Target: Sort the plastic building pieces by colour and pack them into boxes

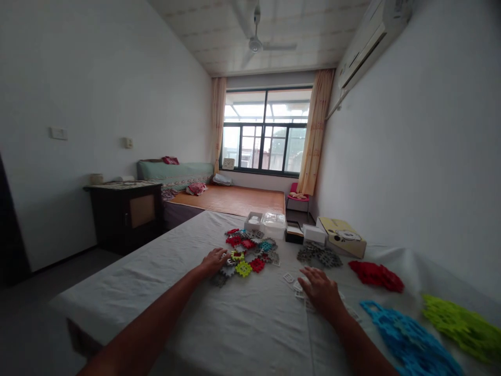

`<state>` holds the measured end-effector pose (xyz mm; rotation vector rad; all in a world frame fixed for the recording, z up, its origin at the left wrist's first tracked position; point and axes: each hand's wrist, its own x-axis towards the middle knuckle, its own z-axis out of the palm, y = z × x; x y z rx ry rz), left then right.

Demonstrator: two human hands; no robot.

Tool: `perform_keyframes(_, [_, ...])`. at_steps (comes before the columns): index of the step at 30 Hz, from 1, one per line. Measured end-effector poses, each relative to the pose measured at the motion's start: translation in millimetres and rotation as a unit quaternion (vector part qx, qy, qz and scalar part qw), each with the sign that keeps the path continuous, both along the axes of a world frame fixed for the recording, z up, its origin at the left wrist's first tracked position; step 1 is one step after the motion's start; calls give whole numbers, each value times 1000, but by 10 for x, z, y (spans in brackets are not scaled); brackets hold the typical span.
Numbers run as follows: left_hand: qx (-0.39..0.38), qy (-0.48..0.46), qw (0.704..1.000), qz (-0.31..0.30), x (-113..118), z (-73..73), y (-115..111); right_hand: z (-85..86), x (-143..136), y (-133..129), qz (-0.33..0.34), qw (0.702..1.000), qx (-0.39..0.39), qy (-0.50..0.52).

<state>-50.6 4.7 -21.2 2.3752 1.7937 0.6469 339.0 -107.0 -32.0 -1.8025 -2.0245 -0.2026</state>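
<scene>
My left hand (214, 261) lies at the left edge of a mixed pile of gear-shaped plastic pieces, its fingers stretched toward it. Nearest its fingertips are a yellow-green piece (237, 256) and a grey piece (228, 271). Another yellow-green piece (243, 269) and a red piece (258, 265) lie just beyond. To the right, my right hand (319, 286) is open, fingers apart, over scattered small white plastic pieces (288, 278). Part of those white pieces is hidden beneath it. Neither hand visibly holds anything.
Grey pieces (320, 256), red pieces (376, 275), blue pieces (409, 337) and yellow-green pieces (462, 324) lie in separate heaps. Along the far edge stand a clear plastic box (274, 224), a black box (294, 233) and a yellow carton (343, 237). A white cloth (164, 277) covers the table.
</scene>
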Motion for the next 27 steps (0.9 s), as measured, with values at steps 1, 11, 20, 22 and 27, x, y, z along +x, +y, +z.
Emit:
perform_keyframes(1, [9,-8,1000,7,-10,-25,-40,-30,43,29,-15,1000,-2,4])
perform_keyframes(11, [42,-80,994,59,-60,-58,-157,-132,160,80,15,999,-32,10])
perform_keyframes(20, [45,-99,993,51,-50,-84,-152,-335,535,164,2,996,11,-88])
perform_keyframes(22, [45,-103,992,50,-50,-85,-163,-404,547,190,13,995,-8,-94])
perform_keyframes(27, [49,-105,992,43,-50,-79,-193,-429,476,236,44,998,-2,-44])
